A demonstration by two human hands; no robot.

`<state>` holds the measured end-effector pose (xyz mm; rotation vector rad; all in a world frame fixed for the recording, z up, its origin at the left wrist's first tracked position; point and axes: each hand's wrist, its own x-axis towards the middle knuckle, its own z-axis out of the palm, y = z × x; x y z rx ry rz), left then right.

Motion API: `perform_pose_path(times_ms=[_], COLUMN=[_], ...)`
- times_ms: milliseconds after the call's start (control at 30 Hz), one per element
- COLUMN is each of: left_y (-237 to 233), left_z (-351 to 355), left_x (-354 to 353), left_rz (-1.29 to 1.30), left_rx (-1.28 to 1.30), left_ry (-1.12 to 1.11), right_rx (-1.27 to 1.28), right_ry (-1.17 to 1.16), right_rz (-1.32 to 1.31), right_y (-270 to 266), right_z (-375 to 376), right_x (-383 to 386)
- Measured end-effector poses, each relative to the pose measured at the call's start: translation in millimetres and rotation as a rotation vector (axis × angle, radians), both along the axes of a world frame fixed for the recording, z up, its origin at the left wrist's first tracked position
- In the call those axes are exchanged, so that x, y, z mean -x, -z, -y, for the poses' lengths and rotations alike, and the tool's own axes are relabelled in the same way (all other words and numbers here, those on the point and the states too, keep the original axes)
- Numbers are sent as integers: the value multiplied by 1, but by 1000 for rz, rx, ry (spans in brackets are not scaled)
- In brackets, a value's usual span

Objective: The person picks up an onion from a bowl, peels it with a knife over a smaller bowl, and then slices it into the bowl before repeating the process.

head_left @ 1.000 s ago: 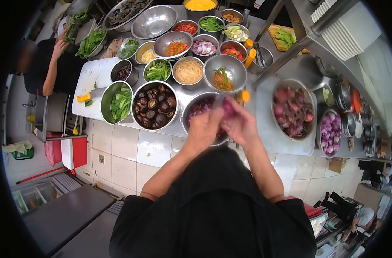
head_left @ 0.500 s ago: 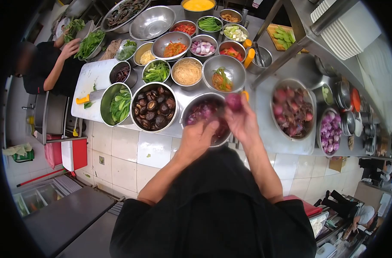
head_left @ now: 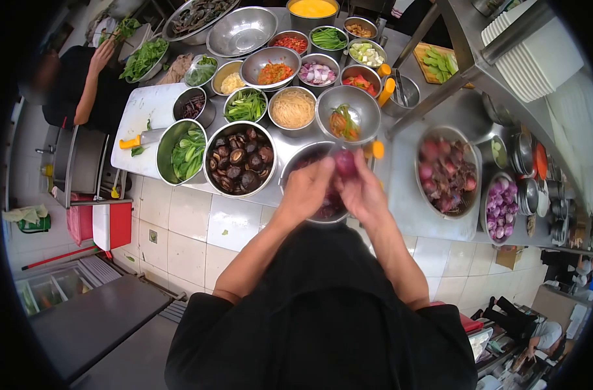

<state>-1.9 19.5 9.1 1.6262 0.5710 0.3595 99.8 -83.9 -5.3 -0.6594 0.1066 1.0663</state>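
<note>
A red onion [head_left: 345,162] is held up in my right hand [head_left: 368,198], its fingers curled round the onion's right side. My left hand [head_left: 307,192] is closed, with thumb and fingertips bunched against the onion's left side; whatever they pinch is hidden. Both hands are over a steel pot [head_left: 285,170] with purple-red onion pieces, partly covered by my hands. Just beyond the right hand lies a yellow handle [head_left: 376,149]. To the right stands a basin of unpeeled red onions [head_left: 447,170], and past it a bowl of peeled onions [head_left: 502,201].
Left of the pot are mushrooms [head_left: 239,159], green vegetables [head_left: 188,153] and a knife [head_left: 140,139] on a white board [head_left: 140,107]. Bowls of cut ingredients stand behind. A shelf post [head_left: 410,107] rises at right. Another person [head_left: 79,84] handles leafy greens at left.
My left hand has risen from the pot to the onion. The right hand has brought the onion slightly lower and left. At left, the other person's hand has moved up.
</note>
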Motion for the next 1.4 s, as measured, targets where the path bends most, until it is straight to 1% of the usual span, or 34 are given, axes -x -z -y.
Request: perform_pose_path(times_ms=[33, 133, 200, 267, 333, 433, 467, 567, 667, 767, 867, 967, 1000, 1100, 1200, 1300, 1400], left_y=[3, 20, 23, 18, 1, 5, 2, 14, -4, 10, 1, 16, 15, 20, 10, 3, 6], left_z=[1, 6, 6, 8, 12, 18, 19, 21, 21, 13, 1, -7, -10, -16, -17, -13, -10], left_x=[-1, -5, -5, -4, 3, 8, 11, 16, 22, 27, 28, 29, 28, 29, 26, 20, 11], left_rz=[4, 48, -3, -36, -50, 110, 92, 163, 119, -43, -254, -340, -394, -424, -422, -191, -96], left_rx=[-7, -132, -184, -243, -309, -352, -342, -432, -337, -315, -488, -613, -597, -649, -532, -318, -233], left_ry=[5, -2, 4, 40, 104, 134, 142, 139, 169, 103, 57, 54, 93, 135, 109, 70, 146], right_rx=[25, 103, 121, 106, 114, 144, 153, 184, 197, 191, 146, 141, 149, 169, 111, 42, -3], right_ry=[17, 70, 83, 79, 50, 48, 47, 47, 98, 109, 78, 69, 69, 63, 11, -56, -74], right_rz=[8, 43, 43, 18, 2, -24, -25, -58, -100, -98, -73, -100, -116, -127, -132, -144, -173], right_y=[-1, -12, -13, -5, -3, -3, -5, -3, -1, 5, 15, 14, 12, -2, 4, 10, 5], right_z=[-1, -3, -3, -1, 2, 1, 1, 4, 3, 6, 10, 11, 10, 9, 12, 16, 15], right_x=[1, 5, 5, 2, -1, -3, -3, -8, -11, -15, -18, -18, -17, -14, -16, -16, -11])
